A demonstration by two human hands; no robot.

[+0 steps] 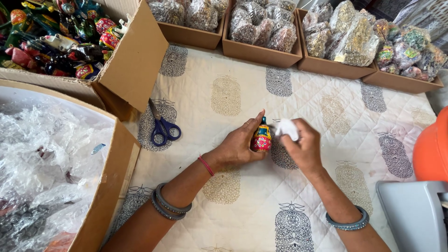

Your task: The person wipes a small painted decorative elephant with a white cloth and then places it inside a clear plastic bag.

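The left hand [240, 144] wrapped around a small painted toy [262, 137] that looked light, hard and easy to chip, while the right hand [302, 144] pinched a white cloth [287, 128].

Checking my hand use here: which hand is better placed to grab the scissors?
Left. The left hand, holding the painted figurine, is nearer the blue scissors; the right hand holds white cloth, farther away.

Left grip [240, 144], right grip [301, 144] closed.
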